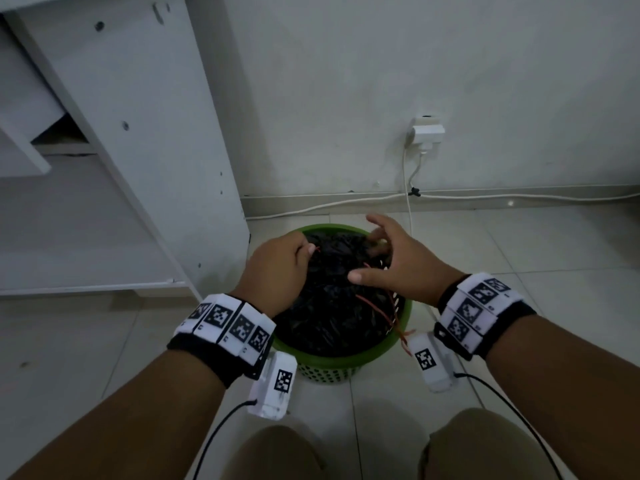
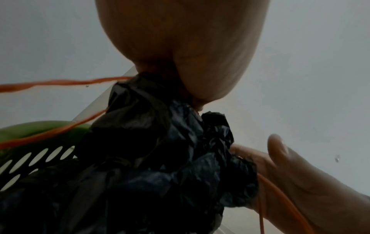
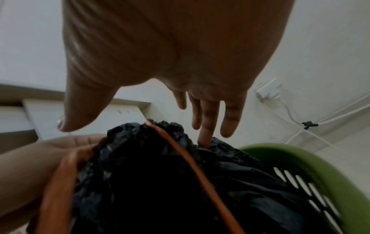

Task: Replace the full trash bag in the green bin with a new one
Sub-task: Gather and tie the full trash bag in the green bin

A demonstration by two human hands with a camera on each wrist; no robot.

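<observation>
From above, the crumpled black plastic trash bag [image 1: 332, 299] sits in the round green perforated plastic bin [image 1: 346, 363]. Left wrist view: the left hand [image 2: 180, 52] pinches the gathered bag top with its thin orange drawstring [image 2: 60, 82]. Right wrist view: the right hand [image 3: 170, 52] has its fingers [image 3: 208, 120] spread apart, one fingertip touching the bag below.

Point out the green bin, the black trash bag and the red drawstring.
green bin [image 1: 349, 362]: head view, on the near rim.
black trash bag [image 1: 329, 306]: head view, on the crumpled top.
red drawstring [image 3: 180, 152]: right wrist view, on the strand crossing the bag.
</observation>
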